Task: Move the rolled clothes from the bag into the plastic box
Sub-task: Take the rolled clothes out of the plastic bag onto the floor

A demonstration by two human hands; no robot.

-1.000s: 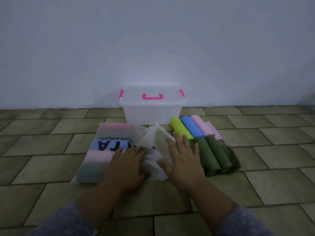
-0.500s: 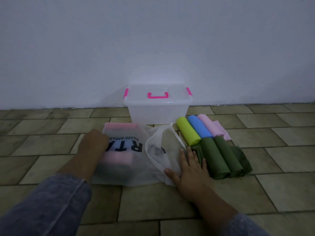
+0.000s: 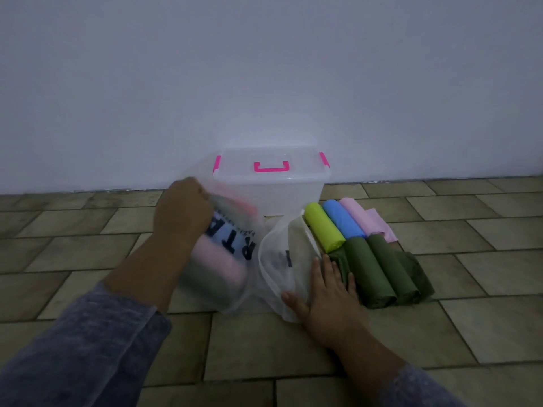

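1. Left hand (image 3: 182, 210), left of centre, is clenched on the far end of the translucent bag (image 3: 232, 254), tipping it up off the tiled floor (image 3: 264, 342).
2. Right hand (image 3: 329, 295), lower centre, lies flat and spread, pinning the bag's open mouth.
3. Pink and dark rolls show blurred through the plastic, under black lettering.
4. Clear plastic box (image 3: 270, 186), pink handle, lid on, stands at centre against the wall.
5. Right of it, rolled clothes (image 3: 364, 248) lie on the floor: lime, blue, pink, three olive.

Both forearms bare; grey-blue mottled fabric sleeves (image 3: 97, 345) pushed up near elbows; hands bare, no rings visible.
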